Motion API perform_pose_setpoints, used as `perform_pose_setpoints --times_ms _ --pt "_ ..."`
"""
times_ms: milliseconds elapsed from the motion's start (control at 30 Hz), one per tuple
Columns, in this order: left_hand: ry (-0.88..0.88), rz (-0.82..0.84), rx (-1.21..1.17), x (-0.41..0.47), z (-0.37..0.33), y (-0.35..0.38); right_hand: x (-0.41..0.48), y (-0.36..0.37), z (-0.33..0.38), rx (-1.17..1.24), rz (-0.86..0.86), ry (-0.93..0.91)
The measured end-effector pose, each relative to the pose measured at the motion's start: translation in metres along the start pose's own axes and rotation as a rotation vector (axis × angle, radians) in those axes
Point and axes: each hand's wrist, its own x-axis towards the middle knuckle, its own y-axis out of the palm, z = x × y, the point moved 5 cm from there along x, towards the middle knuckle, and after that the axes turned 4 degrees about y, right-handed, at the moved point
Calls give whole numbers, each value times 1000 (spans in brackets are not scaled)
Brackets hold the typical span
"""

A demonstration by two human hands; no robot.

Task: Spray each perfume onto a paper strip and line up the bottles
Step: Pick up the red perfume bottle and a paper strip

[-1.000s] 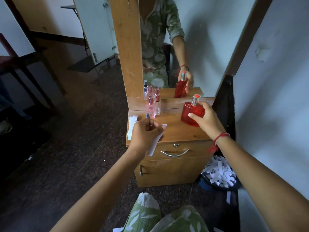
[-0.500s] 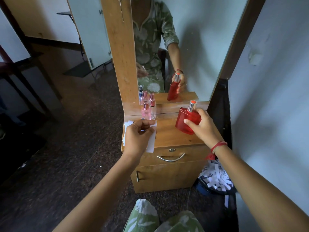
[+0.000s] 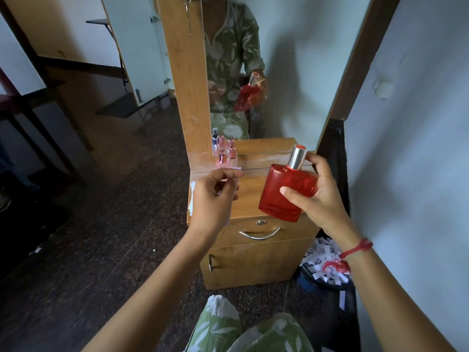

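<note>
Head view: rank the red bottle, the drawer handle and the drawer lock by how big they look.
Largest: the red bottle, though the right hand holds it nearer the camera, which makes it look bigger than it is.
Middle: the drawer handle.
Smallest: the drawer lock, just above the handle.

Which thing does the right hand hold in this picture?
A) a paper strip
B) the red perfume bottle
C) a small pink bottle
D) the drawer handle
B: the right hand grips the red perfume bottle, thumb across its front; the left hand pinches the paper strip.
</note>
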Motion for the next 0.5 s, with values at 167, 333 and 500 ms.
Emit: perform_pose_setpoints --times_ms 167,333,500 --pt "45 11 -67 -21 -21 14 -25 10 29 -133 -262 -146" --pt "86 79 -93 -37 -36 30 -38 25 47 -115 -476 -231" --pt "122 126 -30 -46 -47 34 -47 39 56 -67 -544 -234"
